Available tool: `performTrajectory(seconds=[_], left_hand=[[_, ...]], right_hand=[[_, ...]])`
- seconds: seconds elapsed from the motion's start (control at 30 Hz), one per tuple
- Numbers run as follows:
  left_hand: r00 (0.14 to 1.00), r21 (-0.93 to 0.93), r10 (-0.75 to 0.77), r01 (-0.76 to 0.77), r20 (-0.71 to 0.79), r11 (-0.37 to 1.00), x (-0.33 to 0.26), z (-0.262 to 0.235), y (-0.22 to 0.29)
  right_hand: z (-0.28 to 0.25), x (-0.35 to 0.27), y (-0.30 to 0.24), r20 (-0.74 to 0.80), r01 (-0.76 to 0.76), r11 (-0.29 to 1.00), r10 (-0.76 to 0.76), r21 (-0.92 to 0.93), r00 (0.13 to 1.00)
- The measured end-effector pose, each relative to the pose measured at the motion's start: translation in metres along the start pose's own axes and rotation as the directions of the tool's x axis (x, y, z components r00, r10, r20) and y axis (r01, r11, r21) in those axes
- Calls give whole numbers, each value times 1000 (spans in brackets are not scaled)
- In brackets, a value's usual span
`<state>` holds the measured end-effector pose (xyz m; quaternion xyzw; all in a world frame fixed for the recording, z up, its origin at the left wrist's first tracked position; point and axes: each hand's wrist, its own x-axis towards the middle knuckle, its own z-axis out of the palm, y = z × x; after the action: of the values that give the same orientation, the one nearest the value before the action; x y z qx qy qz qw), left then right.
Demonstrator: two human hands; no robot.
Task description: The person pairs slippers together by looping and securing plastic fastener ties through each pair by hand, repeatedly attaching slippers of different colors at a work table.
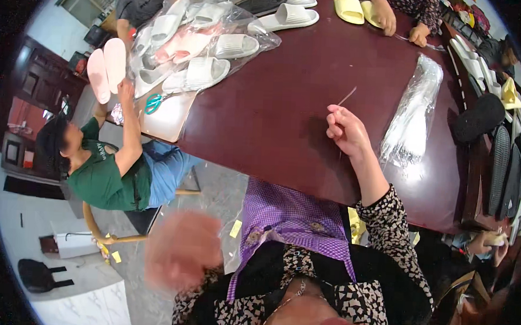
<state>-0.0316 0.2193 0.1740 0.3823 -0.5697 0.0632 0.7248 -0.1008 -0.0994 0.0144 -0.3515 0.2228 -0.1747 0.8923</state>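
Note:
Over the dark red table [262,122], my right hand [348,130] is raised with its fingertips pinched on a thin pale strand [347,96], which points up and away. To the right of that hand lies a long clear plastic bag [414,114] of thin white strands. My left hand [184,249] is off the table, low on the left beside my purple checked apron [296,216]. Motion smears it, so its fingers and anything in them cannot be made out.
White and pink slippers [215,73] in clear plastic cover the far left. Teal-handled scissors [154,104] lie beside them. A person in green [112,162] holds pink slippers [106,68]. Across the table, another person's hands [389,20] are near yellow slippers [348,8]. Slippers [494,138] line the right edge.

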Motion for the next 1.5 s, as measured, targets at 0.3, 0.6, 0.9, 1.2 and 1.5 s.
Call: performTrajectory(seconds=[0.3, 0.6, 0.9, 1.2, 1.5], left_hand=[[346, -599, 757, -466, 554, 651, 57, 20, 16], [390, -737, 732, -173, 558, 653, 41, 9, 43], [406, -684, 610, 52, 680, 728, 34, 8, 62], [421, -604, 525, 71, 739, 794, 62, -3, 27], [827, -221, -455, 537, 331, 814, 84, 2, -23]], right_hand=[[5, 3, 8, 66, -82, 996, 85, -46, 994], [8, 2, 11, 73, -97, 995, 100, -35, 992], [9, 2, 4, 48, -98, 993, 101, -64, 994], [12, 8, 15, 70, -85, 994, 89, -66, 994], [3, 4, 18, 88, -54, 996, 60, -69, 994]])
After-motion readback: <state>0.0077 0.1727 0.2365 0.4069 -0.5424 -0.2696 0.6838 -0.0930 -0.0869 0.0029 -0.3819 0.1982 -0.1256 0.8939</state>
